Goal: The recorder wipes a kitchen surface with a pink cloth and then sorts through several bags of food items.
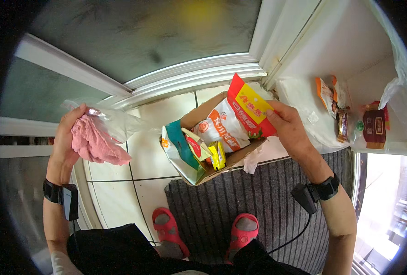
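Observation:
My left hand (68, 132) grips a crumpled pink cloth (98, 141) together with a clear plastic bag (121, 122). With its thumb and fingers, my right hand (282, 118) pinches a red and yellow food packet (251, 106) at its right side; the lower end of the packet is at the right part of an open cardboard box (201, 111). Inside the box lie a white and orange packet (219, 127), a cream and red packet (196, 146), a small yellow packet (218, 156) and a green and silver packet (181, 151) along the left side.
To the right, a white surface covered with clear plastic holds orange and white packets (325, 94), a brown wrapped snack (343, 126) and a dark red package (375, 129). Framed glass panels (148, 37) stand ahead. A grey striped mat (207, 206) and white tiles (110, 196) cover the floor.

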Available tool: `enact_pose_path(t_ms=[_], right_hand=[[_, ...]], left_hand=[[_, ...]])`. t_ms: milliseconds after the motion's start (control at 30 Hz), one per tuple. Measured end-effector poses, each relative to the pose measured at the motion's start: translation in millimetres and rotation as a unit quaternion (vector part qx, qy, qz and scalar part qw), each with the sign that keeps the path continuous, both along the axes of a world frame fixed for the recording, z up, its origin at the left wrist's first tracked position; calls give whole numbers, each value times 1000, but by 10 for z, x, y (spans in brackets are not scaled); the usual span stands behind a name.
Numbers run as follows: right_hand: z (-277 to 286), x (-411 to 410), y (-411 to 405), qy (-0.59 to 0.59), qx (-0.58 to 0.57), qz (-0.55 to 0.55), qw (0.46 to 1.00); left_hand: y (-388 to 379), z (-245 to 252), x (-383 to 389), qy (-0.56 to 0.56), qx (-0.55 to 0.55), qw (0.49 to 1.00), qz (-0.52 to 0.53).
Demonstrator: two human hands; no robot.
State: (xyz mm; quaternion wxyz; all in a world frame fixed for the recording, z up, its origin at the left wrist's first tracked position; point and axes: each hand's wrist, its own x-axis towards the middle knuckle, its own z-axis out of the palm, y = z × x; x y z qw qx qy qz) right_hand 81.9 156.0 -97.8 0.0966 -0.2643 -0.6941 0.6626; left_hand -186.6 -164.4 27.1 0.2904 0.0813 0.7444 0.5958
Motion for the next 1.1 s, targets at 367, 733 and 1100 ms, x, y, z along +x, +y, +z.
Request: enact_pose_path(t_ms=[367, 733, 1100], right_hand=[[219, -133, -889, 3, 500, 194, 844], [-516, -470, -474, -122, 395, 241, 878], [-279, -454, -689, -103, 364, 324, 867]], left_hand=[[32, 53, 17, 8, -3, 1000, -2], [-71, -11, -71, -5, -1, 1000, -12], [-27, -60, -43, -11, -10, 1000, -16]])
